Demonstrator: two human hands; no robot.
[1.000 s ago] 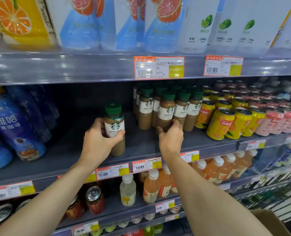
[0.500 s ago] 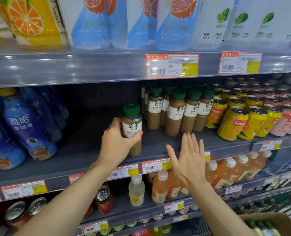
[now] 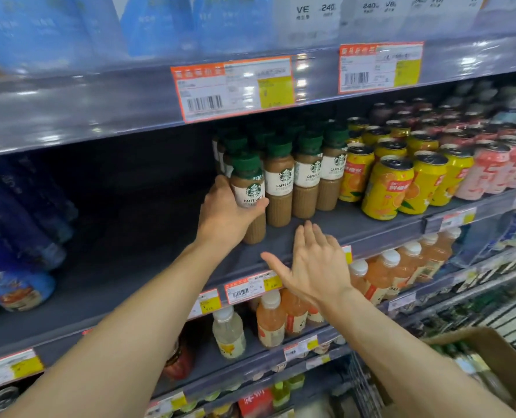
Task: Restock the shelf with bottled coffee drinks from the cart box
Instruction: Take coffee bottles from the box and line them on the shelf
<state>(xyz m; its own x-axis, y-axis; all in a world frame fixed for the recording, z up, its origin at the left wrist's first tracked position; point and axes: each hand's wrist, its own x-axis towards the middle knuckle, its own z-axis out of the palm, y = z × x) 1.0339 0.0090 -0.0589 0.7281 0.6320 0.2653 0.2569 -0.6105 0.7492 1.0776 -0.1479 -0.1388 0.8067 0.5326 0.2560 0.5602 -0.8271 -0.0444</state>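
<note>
My left hand (image 3: 225, 214) grips a green-capped caffe latte bottle (image 3: 248, 193) upright on the middle shelf (image 3: 148, 267), right beside the row of several matching coffee bottles (image 3: 306, 173). My right hand (image 3: 314, 263) hovers flat with straight fingers in front of the shelf edge, holding nothing. At the lower right, the corner of the cardboard cart box (image 3: 489, 354) shows, with green caps inside.
Yellow orange-drink cans (image 3: 389, 188) and pink cans (image 3: 492, 170) stand right of the coffee. Blue bottles (image 3: 15, 236) lie at the left. The shelf below holds orange and pale drink bottles (image 3: 271, 321). The wire cart (image 3: 368, 387) is at the lower right.
My left hand has slid its bottle rightward up against the coffee row. My right hand let go of a shelved bottle, opened and drew back toward the shelf edge.
</note>
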